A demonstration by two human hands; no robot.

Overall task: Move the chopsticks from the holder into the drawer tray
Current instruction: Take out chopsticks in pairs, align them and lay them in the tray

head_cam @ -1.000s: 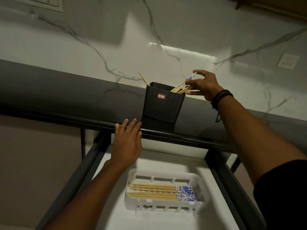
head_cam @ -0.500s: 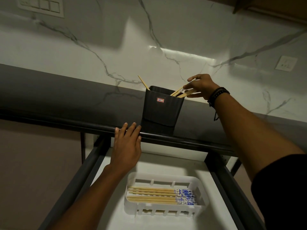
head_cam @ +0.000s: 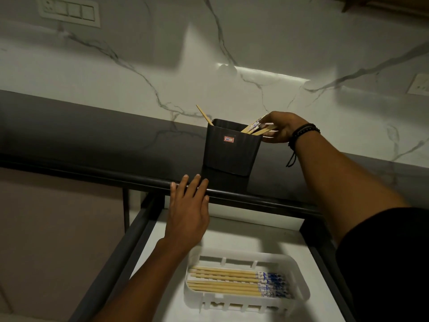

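A white marble wall with grey veins fills the upper frame, with a switch plate (head_cam: 69, 11) at upper left. Below it runs a dark table (head_cam: 92, 145), its rounded front edge crossing the centre of the frame. A black holder (head_cam: 229, 149) with a small red-bordered label stands upright on the table at centre. Several chopsticks (head_cam: 254, 129) lean out over its right rim, and a single one (head_cam: 204, 115) leans at its left corner. The right hand (head_cam: 282, 130) is seen at the right rim, its fingers (head_cam: 267, 119) closed around the leaning chopsticks. The left hand (head_cam: 188, 212) is laid flat, fingers extended, on the table edge, holding nothing. In the lower centre, an open drawer (head_cam: 232, 231) contains a white tray (head_cam: 299, 273), in which chopsticks with blue-patterned ends (head_cam: 234, 281) lie side by side.
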